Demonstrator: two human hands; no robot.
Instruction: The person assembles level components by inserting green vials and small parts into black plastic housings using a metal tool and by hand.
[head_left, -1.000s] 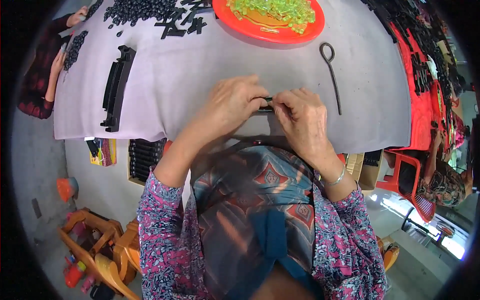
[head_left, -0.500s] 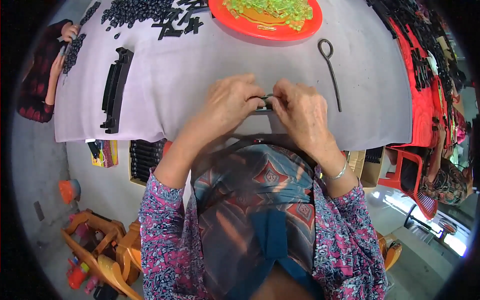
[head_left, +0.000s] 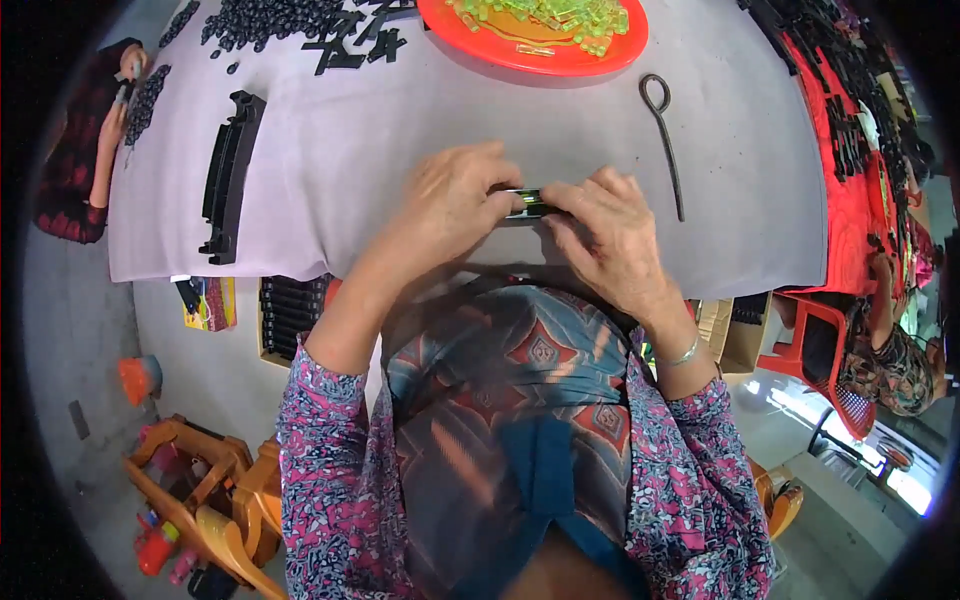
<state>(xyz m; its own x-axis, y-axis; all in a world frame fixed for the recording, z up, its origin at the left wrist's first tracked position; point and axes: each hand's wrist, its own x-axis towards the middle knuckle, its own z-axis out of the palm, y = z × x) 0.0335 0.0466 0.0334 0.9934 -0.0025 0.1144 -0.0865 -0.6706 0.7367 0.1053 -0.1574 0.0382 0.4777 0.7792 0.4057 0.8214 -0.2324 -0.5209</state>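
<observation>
Between my two hands, near the front of the cloth-covered table, is a small black plastic part with a yellow-green clear piece showing in it. My left hand is closed on its left end, thumb and fingers pinching. At the other end my right hand pinches it, the index finger lying along the top. My fingers hide both ends of the part. Beyond them, a red plate carries a heap of yellow-green clear tubes. A long black plastic frame lies to the left.
A dark metal rod with a looped end lies to the right. Small black pieces and flat black strips are piled at the far left. Another person's hands work at the left edge. Below the table stands a box of black parts.
My right fingers have shifted to the right and spread a little, so more of the black part and its yellow-green piece shows. My left hand stays nearly in place.
</observation>
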